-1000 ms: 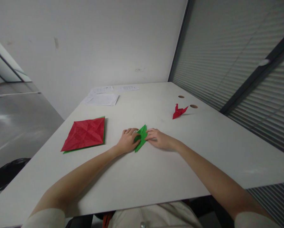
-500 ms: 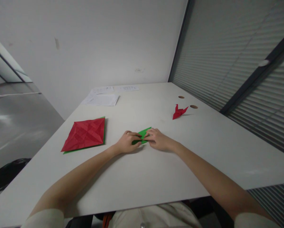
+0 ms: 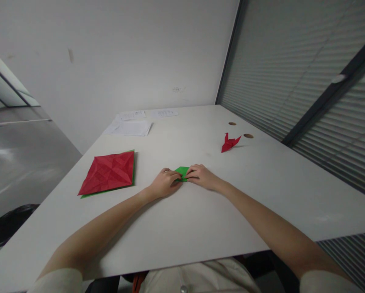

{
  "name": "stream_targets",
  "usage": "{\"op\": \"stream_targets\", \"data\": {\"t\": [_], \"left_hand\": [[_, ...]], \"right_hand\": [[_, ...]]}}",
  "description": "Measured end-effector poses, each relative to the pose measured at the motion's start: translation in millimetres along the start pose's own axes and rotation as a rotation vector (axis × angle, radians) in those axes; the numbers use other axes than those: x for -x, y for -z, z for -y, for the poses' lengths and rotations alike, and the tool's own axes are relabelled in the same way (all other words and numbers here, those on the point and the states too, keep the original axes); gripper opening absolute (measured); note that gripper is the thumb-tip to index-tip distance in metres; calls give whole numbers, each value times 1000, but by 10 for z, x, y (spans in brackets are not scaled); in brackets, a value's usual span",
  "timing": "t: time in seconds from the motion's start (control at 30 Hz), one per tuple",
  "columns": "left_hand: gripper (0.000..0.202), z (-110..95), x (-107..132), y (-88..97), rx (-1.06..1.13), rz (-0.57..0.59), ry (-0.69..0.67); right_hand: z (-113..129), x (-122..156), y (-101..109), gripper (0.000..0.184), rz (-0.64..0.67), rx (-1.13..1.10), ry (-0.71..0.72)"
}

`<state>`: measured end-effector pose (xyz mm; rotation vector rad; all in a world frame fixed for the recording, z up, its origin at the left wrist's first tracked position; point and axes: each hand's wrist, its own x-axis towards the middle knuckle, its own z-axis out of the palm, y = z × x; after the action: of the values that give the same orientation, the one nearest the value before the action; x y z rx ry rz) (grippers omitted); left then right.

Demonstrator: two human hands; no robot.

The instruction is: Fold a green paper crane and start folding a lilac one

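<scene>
While the person's left hand (image 3: 166,182) held the left part of a small, folded piece of bright green paper (image 3: 182,170), its fingers narrow upon it, the right hand (image 3: 203,178) gripped the right side, its fingers likewise drawn close together. The green piece was on the smooth white surface (image 3: 170,232), between the two hands and partly hidden by them. Well apart to the left, a creased, four-sided sheet of red paper (image 3: 109,171) lay over green paper (image 3: 133,181) that showed along its edges. Beyond the right hand, near two round holes (image 3: 248,136), sat a folded red paper bird (image 3: 229,143). White printed sheets of paper (image 3: 130,128) lay at the far left.
</scene>
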<state>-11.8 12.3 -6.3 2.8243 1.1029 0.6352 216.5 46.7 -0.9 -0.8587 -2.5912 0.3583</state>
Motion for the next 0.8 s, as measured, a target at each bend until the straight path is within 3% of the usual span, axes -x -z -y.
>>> {"op": "stream_targets", "data": {"t": [0.23, 0.37, 0.6, 0.8], "left_hand": [[15, 23, -27, -71, -42, -29, 50], [16, 12, -25, -62, -48, -40, 50], [14, 10, -31, -50, -32, -54, 40], [13, 86, -29, -106, 61, -105, 60]], "right_hand": [[-57, 5, -22, 21, -11, -11, -33], [-117, 2, -75, 13, -53, -23, -70], [-112, -38, -168, 13, -152, 0, -339], [-108, -84, -204, 25, -180, 15, -451]]}}
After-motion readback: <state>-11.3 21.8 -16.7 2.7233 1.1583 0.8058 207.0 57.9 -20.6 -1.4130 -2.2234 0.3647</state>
